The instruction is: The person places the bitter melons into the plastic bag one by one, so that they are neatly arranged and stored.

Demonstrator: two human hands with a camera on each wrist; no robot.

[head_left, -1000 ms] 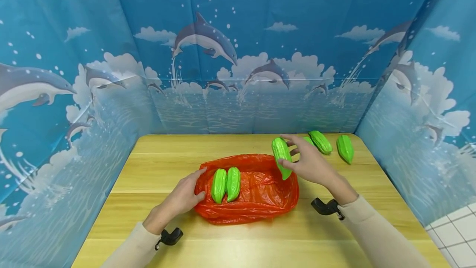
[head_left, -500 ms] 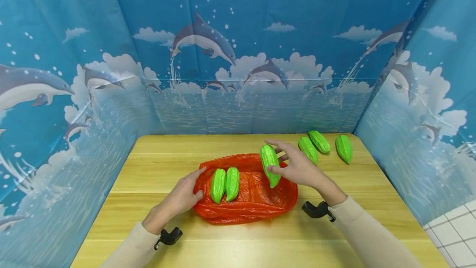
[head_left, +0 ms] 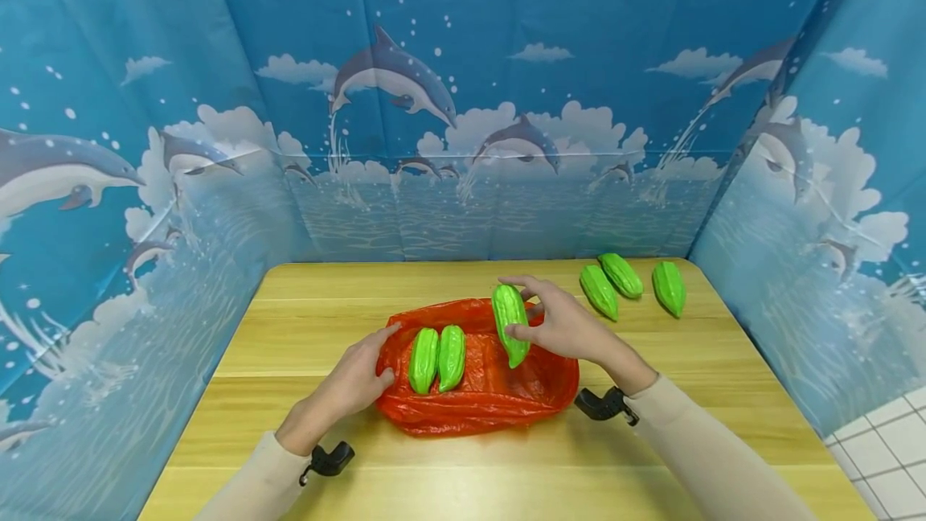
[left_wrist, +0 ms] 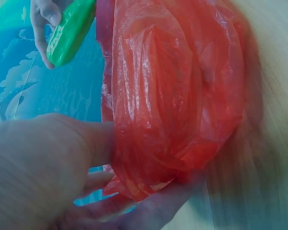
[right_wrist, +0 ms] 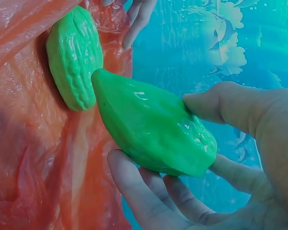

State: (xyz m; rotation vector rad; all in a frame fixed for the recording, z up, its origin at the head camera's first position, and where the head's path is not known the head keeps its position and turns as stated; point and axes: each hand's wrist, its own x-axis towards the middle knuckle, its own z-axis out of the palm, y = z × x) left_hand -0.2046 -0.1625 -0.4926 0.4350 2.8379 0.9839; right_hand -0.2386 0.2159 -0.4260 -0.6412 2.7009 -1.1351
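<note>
My right hand [head_left: 560, 322] holds a bright green, ridged bitter melon [head_left: 510, 326] between thumb and fingers, over the right half of an open red plastic bag [head_left: 485, 416]. In the right wrist view, the held bitter melon [right_wrist: 149, 127] has its pointed end towards another bitter melon [right_wrist: 77, 60] in the bag. Two bitter melons [head_left: 424, 360] lie side by side in the bag's left half. My left hand [head_left: 352, 374] grips the bag's left end. Seen from the left wrist, its thumb and fingers [left_wrist: 101, 141] lie around the red film, with some fingertips hidden by it.
Several more bitter melons are at the table's back right: one nearest [head_left: 599, 293], one just behind it [head_left: 620, 276] and one farther right [head_left: 669, 289]. A blue dolphin-print curtain [head_left: 463, 207] encloses the back and sides of the wooden table [head_left: 318, 284].
My right hand has carried the bitter melon leftward, from the bag's right edge to over its inside, uncovering one melon behind. My left hand has stayed at the bag's left end.
</note>
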